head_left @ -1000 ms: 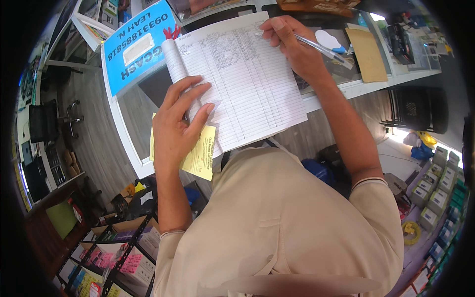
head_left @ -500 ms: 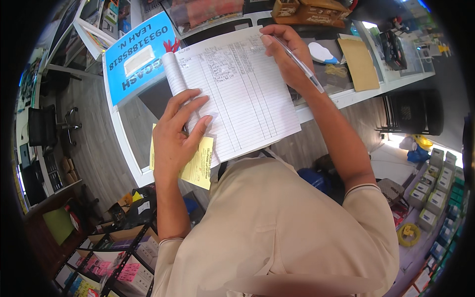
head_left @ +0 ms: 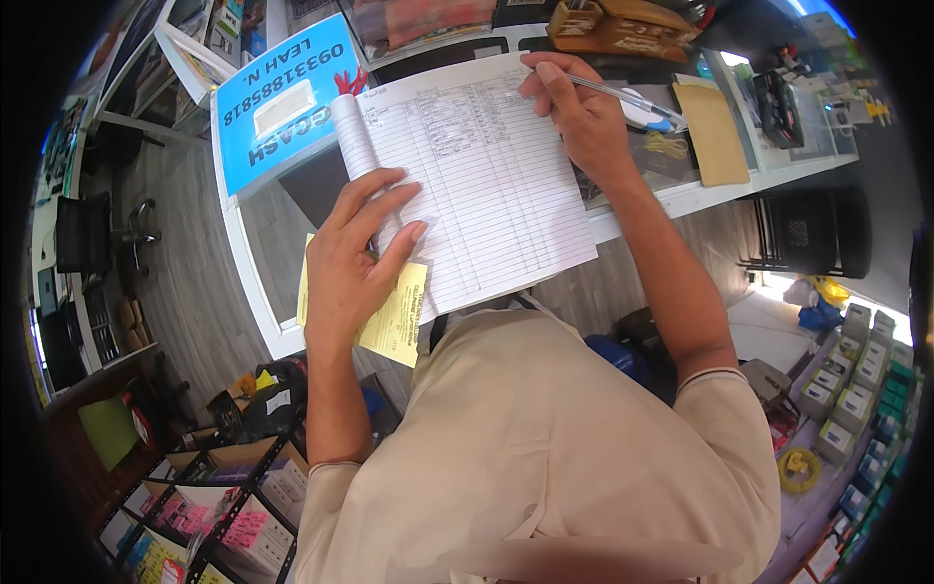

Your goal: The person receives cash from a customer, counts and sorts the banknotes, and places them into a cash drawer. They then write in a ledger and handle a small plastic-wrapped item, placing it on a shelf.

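Note:
A ruled notebook (head_left: 486,204), its earlier pages folded over at the left, lies tilted at the counter's near edge. Handwriting in columns fills the upper part of the page. My left hand (head_left: 355,248) rests on its lower left, fingers spread over the paper. From beneath that hand and the notebook's edge stick out yellow printed slips (head_left: 397,326). My right hand (head_left: 589,127) grips a clear pen (head_left: 628,95) near the page's top right corner. The pen's rear end points right; its tip is hard to make out by the fingertips.
A blue printed sign (head_left: 277,146) lies left on the glass counter, with red ribbon-like strips (head_left: 348,82) beside it. To the right are a brown envelope (head_left: 715,136), rubber bands (head_left: 665,146) and a wooden holder (head_left: 623,29). Stacked boxes (head_left: 842,389) stand on the right; a black chair (head_left: 812,229) is nearer the counter.
The pen in my right hand has swung from pointing steeply down to a flatter slant toward the right. My left hand stays on the notebook; the whole view has shifted slightly.

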A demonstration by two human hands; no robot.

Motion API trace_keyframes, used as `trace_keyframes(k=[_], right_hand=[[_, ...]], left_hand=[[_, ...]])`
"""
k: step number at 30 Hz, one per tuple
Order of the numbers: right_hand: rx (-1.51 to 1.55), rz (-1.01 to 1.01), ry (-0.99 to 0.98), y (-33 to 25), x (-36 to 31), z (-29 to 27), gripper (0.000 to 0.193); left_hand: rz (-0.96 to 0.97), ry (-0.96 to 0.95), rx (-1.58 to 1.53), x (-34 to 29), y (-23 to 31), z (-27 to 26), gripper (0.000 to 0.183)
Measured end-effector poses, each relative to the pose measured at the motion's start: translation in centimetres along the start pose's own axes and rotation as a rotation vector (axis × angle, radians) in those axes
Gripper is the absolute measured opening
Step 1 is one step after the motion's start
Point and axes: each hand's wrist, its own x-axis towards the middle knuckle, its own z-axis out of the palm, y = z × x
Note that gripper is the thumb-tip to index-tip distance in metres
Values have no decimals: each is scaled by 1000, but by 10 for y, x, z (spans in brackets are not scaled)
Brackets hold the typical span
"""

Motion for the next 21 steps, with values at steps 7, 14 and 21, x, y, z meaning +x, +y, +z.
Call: trace_keyframes(k=[7,14,21], right_hand=[[-101,51,-3,-3,0,2,37],[-110,52,-37,-3,2,0,42],[-125,63,-49,-1,3,1,43]], left_hand=[[-9,-3,-58,-1,-2,0,35],[24,14,-7,-1,-4,0,33],[19,9,14,-1,-5,0,33]])
